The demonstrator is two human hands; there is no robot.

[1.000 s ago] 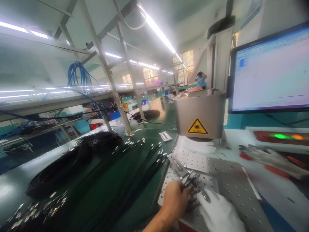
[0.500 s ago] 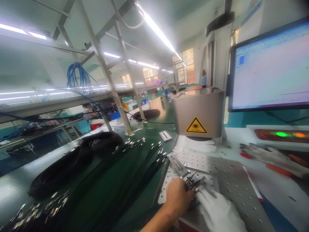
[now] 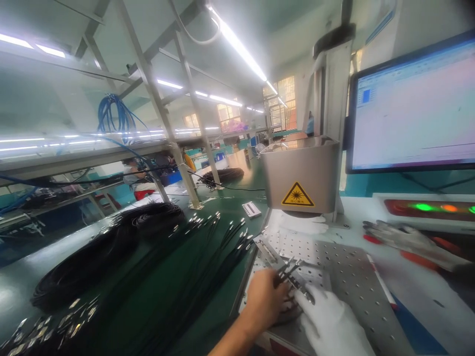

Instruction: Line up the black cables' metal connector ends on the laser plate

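My bare left hand (image 3: pixel 264 299) is closed round a small bunch of black cable ends with metal connectors (image 3: pixel 287 271), which fan out above its fingers over the perforated metal plate (image 3: pixel 345 277). My right hand (image 3: pixel 330 324), in a white glove, lies beside it on the plate, its fingertips pinching a metal connector (image 3: pixel 306 296) from the bunch. Both hands sit at the plate's near left corner, below the laser marking head (image 3: pixel 300 175) with its yellow warning label.
Black cable coils (image 3: pixel 85 267) and loose cables with metal ends (image 3: pixel 218 237) cover the green bench to the left. A monitor (image 3: pixel 411 109) stands at the right, a grey glove (image 3: pixel 408 242) and a control box with lit lamps (image 3: pixel 426 207) below it. A person sits behind the rack.
The camera has swung slightly right and down. My left hand has shifted the connector bunch a little left on the plate, and my gloved fingers stay on it.
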